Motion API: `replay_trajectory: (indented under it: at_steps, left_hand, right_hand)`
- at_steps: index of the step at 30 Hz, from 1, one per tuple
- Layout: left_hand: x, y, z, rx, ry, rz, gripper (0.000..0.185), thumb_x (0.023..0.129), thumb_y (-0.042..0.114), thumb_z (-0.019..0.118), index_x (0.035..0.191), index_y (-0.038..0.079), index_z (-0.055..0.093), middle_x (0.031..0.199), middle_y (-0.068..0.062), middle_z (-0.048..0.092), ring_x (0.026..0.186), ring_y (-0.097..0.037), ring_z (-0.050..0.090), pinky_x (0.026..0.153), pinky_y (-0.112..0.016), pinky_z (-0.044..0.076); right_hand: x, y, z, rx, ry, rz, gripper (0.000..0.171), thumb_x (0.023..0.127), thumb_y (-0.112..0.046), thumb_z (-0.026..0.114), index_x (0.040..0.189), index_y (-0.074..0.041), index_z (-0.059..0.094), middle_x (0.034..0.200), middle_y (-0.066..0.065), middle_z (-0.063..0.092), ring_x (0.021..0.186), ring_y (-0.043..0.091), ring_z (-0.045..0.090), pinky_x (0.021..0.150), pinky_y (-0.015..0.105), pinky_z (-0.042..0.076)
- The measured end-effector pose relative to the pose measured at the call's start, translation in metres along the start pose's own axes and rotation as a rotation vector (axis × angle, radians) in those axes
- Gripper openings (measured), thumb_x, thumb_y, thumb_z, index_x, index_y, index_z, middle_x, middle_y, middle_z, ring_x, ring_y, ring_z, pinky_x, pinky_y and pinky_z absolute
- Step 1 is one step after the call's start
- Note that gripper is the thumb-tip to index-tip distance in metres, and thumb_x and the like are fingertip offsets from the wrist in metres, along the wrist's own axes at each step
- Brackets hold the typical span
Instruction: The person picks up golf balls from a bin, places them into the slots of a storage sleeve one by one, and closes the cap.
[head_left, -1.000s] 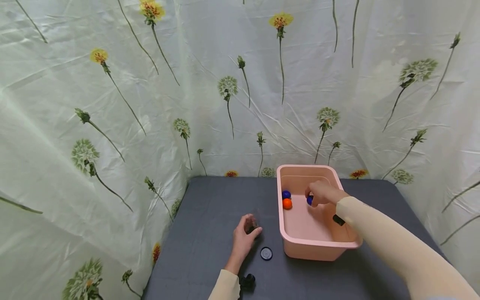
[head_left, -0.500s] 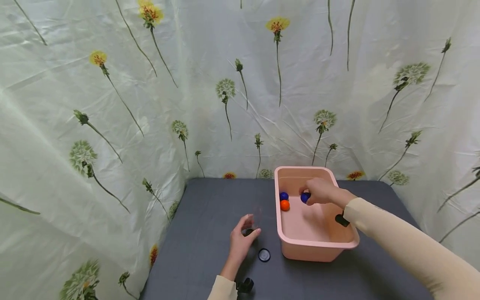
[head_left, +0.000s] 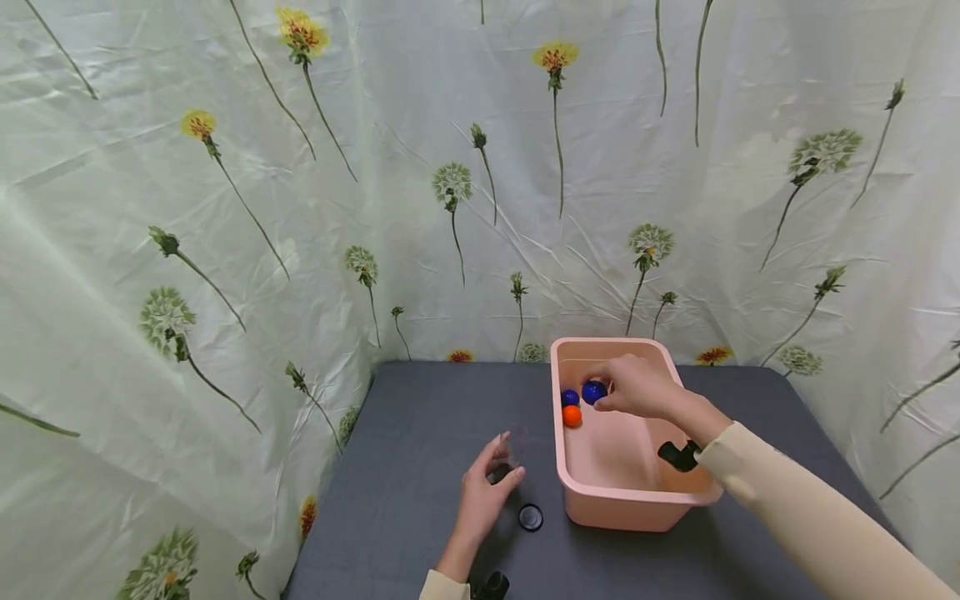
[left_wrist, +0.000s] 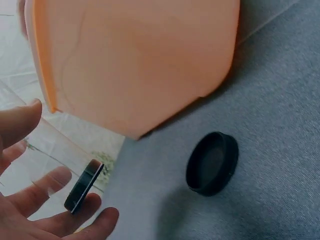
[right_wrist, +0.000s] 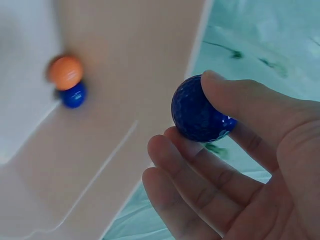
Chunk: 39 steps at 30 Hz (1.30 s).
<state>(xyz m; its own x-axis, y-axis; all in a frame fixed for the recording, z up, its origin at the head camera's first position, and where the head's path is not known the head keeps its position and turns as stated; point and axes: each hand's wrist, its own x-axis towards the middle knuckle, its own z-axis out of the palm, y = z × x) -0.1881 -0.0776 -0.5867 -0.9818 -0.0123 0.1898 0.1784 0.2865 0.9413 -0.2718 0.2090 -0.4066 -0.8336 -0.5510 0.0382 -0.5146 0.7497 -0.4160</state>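
My right hand (head_left: 637, 385) pinches a blue golf ball (head_left: 594, 392) between thumb and fingers, above the inside of a pink plastic bin (head_left: 622, 510). In the right wrist view the dimpled golf ball (right_wrist: 197, 110) is seen close up. An orange ball (head_left: 572, 416) and a second blue ball (head_left: 570, 397) lie together against the bin's left wall. Left of the bin, my left hand (head_left: 480, 492) grips a clear tube (head_left: 517, 440), whose black end (left_wrist: 84, 186) shows near the fingertips in the left wrist view.
A round black cap (head_left: 530, 517) lies on the dark grey table (head_left: 420, 442), between the left hand and the bin. Behind the table hangs a pale curtain (head_left: 405, 208) printed with dandelions. Black wrist gear (head_left: 678, 456) sits on the right wrist.
My right hand has lifted the blue golf ball off the bin's floor area and carried it left, toward the other balls. The left hand stays nearly still with the tube.
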Motion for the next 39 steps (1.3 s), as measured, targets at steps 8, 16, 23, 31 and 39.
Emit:
replay_trajectory:
  at_steps: [8, 16, 23, 31, 39]
  left_hand:
    - [-0.001, 0.012, -0.001, 0.043, 0.013, -0.018, 0.062, 0.086, 0.026, 0.082, 0.142, 0.035, 0.057, 0.12, 0.004, 0.066, 0.113, -0.02, 0.061, 0.095, -0.048, 0.05]
    - [-0.004, 0.017, -0.002, 0.086, 0.051, 0.007, 0.047, 0.084, 0.033, 0.083, 0.127, 0.024, 0.067, 0.115, 0.007, 0.067, 0.107, -0.02, 0.064, 0.09, -0.049, 0.051]
    - [-0.002, 0.026, -0.001, 0.144, 0.089, 0.028, 0.049, 0.08, 0.039, 0.085, 0.122, 0.021, 0.07, 0.11, 0.009, 0.067, 0.107, -0.016, 0.063, 0.096, -0.046, 0.048]
    - [-0.003, 0.032, -0.002, 0.159, 0.093, 0.073, 0.048, 0.079, 0.036, 0.087, 0.121, 0.022, 0.07, 0.107, 0.001, 0.068, 0.101, -0.016, 0.063, 0.092, -0.045, 0.048]
    - [-0.005, 0.033, -0.005, 0.154, 0.077, 0.094, 0.047, 0.079, 0.028, 0.087, 0.123, 0.025, 0.069, 0.105, 0.004, 0.065, 0.1, -0.014, 0.061, 0.091, -0.043, 0.048]
  right_hand:
    - [-0.01, -0.022, 0.011, 0.112, 0.107, -0.017, 0.037, 0.085, -0.025, 0.083, 0.12, -0.022, 0.072, 0.098, -0.008, 0.07, 0.075, 0.011, 0.06, 0.063, 0.03, 0.051]
    - [-0.016, -0.034, 0.031, 0.24, 0.194, -0.042, 0.038, 0.085, -0.023, 0.083, 0.121, -0.021, 0.07, 0.096, -0.009, 0.07, 0.084, 0.013, 0.066, 0.071, 0.029, 0.055]
    - [-0.018, -0.045, 0.044, 0.362, 0.207, -0.035, 0.041, 0.087, -0.027, 0.081, 0.125, -0.028, 0.068, 0.103, -0.005, 0.071, 0.085, 0.014, 0.066, 0.073, 0.029, 0.056]
    - [-0.018, -0.056, 0.052, 0.392, 0.214, -0.027, 0.04, 0.086, -0.032, 0.082, 0.124, -0.03, 0.068, 0.101, -0.007, 0.07, 0.084, 0.013, 0.066, 0.073, 0.028, 0.056]
    - [-0.018, -0.059, 0.057, 0.331, 0.191, -0.037, 0.04, 0.087, -0.035, 0.081, 0.124, -0.031, 0.068, 0.099, -0.009, 0.069, 0.081, 0.012, 0.065, 0.072, 0.027, 0.055]
